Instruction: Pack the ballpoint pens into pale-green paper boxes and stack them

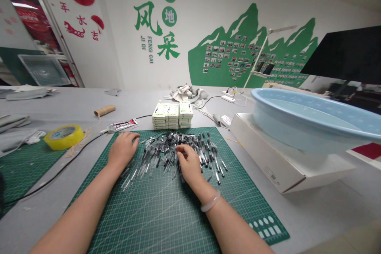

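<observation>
A loose heap of clear-barrelled pens with black parts is spread across the green cutting mat. My left hand rests at the heap's left edge, its fingers loosely bent and apart, with nothing visible in them. Over the heap's middle is my right hand, thumb and forefinger drawn together among the pens. What lies between those fingertips is too small to make out. Just behind the pens stand stacks of small pale-green and white boxes.
Left of the mat lie a yellow tape roll, a packaged tube, a brown cylinder and a black cable. A blue basin sits on a white carton at right. Crumpled cloth lies behind.
</observation>
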### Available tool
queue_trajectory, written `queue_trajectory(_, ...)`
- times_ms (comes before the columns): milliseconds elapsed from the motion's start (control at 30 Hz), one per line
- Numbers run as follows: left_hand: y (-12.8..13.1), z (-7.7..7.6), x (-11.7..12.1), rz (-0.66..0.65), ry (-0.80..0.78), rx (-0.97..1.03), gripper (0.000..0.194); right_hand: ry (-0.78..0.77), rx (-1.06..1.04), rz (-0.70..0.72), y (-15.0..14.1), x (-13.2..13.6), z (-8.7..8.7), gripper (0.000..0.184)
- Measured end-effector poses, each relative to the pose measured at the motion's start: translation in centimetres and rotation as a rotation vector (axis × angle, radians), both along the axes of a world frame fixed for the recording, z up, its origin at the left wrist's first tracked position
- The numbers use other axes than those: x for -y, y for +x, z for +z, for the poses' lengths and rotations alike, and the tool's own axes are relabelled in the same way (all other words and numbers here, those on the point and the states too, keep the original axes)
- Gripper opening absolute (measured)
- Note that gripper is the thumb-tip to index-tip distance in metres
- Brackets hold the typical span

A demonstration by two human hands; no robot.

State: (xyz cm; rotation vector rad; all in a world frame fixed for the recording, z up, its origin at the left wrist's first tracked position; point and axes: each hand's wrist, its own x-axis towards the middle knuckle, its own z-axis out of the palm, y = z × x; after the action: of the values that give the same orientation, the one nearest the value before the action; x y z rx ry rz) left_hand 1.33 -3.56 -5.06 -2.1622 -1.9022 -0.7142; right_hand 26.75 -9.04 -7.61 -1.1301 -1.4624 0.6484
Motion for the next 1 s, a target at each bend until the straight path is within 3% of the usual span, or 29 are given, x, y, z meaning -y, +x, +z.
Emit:
queue_trajectory(100,2.4,0.3,0.4,-0.173,-0.142,0.042,0.025,0.021,0.066,0.007,0.1,0.2,0.0,0.023)
queue_trajectory(167,3.3,0.2,0.6,-0.214,-0.218,0.067,0.021,0.036,0.109,-0.008,0.2,0.2,0.0,0.024)
queue_trajectory(300,4.0,0.1,0.8,-0.241,-0.251,0.106,0.02,0.049,0.175,-0.078,0.6,-0.1,0.1,0.025)
queue_trajectory(467,4.3,0.0,1.1,-0.396,-0.332,0.109,0.019,0.069,0.223,-0.156,1.8,-0.8,0.2,0.024)
queue_trajectory(633,4.2,-0.5,0.8,-0.379,-0.355,0.097,0.018,0.077,0.346,-0.269,3.1,-1.4,0.5,0.025)
queue_trajectory(833,4.5,-0.7,1.0,-0.379,-0.336,0.099,0.016,0.034,0.696,-0.204,1.8,-0.1,0.7,0.008)
queue_trajectory(1000,4.6,-1.0,0.9,-0.368,-0.354,0.093,0.011,-0.004,0.932,-0.303,0.3,0.5,0.6,0.02)
